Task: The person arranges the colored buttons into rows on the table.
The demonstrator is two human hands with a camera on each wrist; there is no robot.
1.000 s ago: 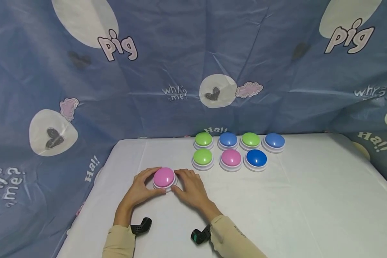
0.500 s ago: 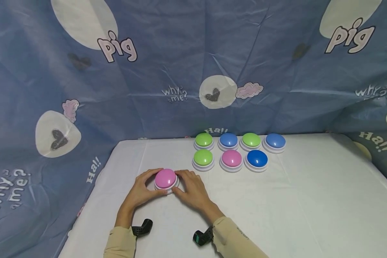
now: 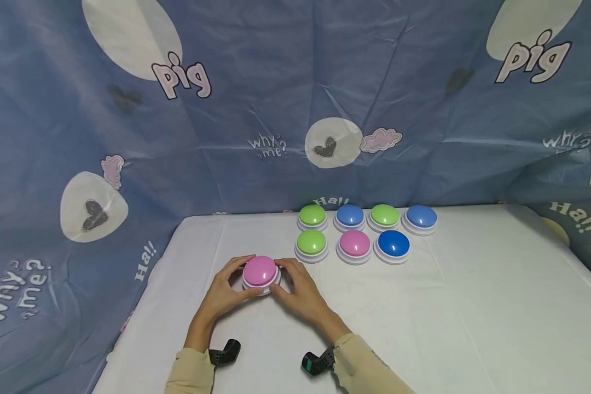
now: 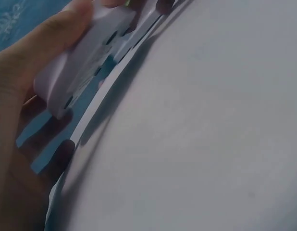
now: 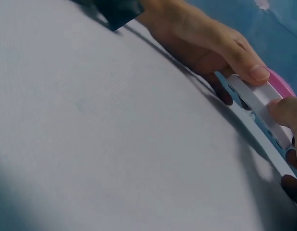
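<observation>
Both hands hold one pink-domed push button (image 3: pixel 259 271) with a round white base, left of the other buttons. My left hand (image 3: pixel 223 291) grips its left side, thumb at the near edge and fingers at the far edge. From the right, my right hand (image 3: pixel 302 290) grips it the same way. In the left wrist view, the underside of the white base (image 4: pixel 86 72) shows dark feet and a gap over the tabletop. The right wrist view shows thumbs against the base's side, with a sliver of pink dome (image 5: pixel 281 84) above.
Beyond the hands stand more buttons in two rows: a near row with green (image 3: pixel 311 244), pink (image 3: pixel 354 244) and dark blue (image 3: pixel 393 244), and a back row of green and blue ones (image 3: pixel 422 218). A white cloth covers the table (image 3: pixel 473 301); a printed blue curtain (image 3: pixel 256 186) hangs behind.
Both hands have shifted slightly to the right together with the pink push button, keeping their grip. The other buttons stay in place.
</observation>
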